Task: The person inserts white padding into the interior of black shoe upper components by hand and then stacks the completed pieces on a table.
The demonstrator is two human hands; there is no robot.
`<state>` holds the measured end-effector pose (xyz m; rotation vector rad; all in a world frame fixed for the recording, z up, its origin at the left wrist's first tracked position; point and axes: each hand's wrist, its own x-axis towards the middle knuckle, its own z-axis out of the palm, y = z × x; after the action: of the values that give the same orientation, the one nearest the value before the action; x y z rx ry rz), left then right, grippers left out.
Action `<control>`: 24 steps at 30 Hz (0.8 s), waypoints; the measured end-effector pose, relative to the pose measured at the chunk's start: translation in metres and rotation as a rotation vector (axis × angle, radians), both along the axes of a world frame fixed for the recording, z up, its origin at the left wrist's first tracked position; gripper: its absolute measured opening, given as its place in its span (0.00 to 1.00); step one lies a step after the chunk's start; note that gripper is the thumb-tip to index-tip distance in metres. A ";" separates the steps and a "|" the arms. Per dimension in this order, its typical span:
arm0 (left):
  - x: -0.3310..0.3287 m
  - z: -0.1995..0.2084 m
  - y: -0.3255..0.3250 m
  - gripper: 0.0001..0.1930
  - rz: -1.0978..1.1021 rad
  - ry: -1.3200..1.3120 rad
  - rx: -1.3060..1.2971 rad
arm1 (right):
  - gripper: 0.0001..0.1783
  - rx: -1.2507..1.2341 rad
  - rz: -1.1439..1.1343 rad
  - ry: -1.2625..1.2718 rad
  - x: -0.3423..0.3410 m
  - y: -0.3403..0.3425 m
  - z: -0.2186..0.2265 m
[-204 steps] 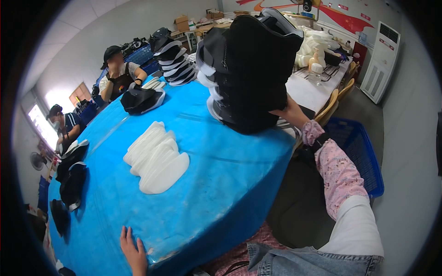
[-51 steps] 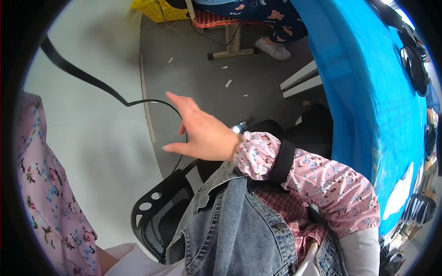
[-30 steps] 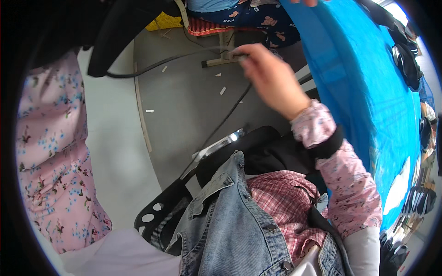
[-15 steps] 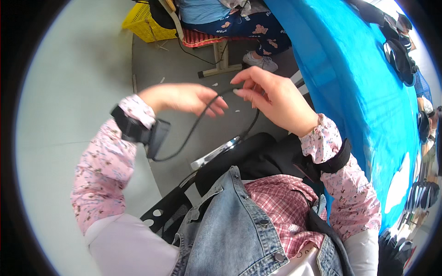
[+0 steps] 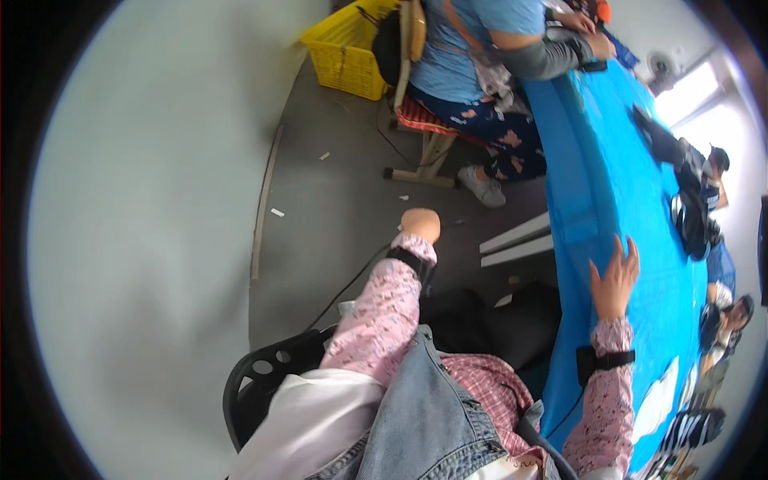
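Observation:
Over the floor hangs my left hand (image 5: 421, 225), its back toward me and its fingers bent down out of sight; whether they hold anything cannot be told. A thin black cable (image 5: 350, 283) runs from beside the left wrist toward the chair. On the blue table cover (image 5: 592, 208), or just above it, my right hand (image 5: 616, 280) is spread with nothing in it. Both wrists wear black bands over pink flowered sleeves, and a dark cord (image 5: 566, 418) trails from the band (image 5: 606, 362) on the right.
Ahead, a person in a blue shirt (image 5: 448, 52) sits on a red-cushioned chair near a yellow basket (image 5: 344, 60). My black chair (image 5: 264, 368) is below left. Dark items (image 5: 690, 224) lie on the table's right side, where other people (image 5: 724, 320) sit. Paper scraps (image 5: 278, 213) dot the floor.
My hands have parted: the right let go of the black cable and moved right to the table, while the left went right and lower. The view has shifted, showing more of the person ahead.

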<state>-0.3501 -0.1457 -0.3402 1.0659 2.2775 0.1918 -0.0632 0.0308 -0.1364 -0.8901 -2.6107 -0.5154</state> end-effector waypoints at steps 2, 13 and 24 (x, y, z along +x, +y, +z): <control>0.021 0.017 0.005 0.09 0.107 0.030 0.173 | 0.51 0.112 -0.178 -0.150 0.043 0.023 -0.008; 0.010 0.041 -0.004 0.09 0.194 0.154 0.662 | 0.44 -0.122 -0.392 -0.222 0.101 0.073 -0.025; -0.015 0.185 -0.016 0.10 0.631 0.396 1.580 | 0.36 -0.299 -0.195 -0.354 0.062 0.054 0.029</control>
<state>-0.3654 -0.1618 -0.1554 0.9222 2.5165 2.4821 -0.0012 0.0853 -0.1070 -1.2582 -2.9933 -0.3613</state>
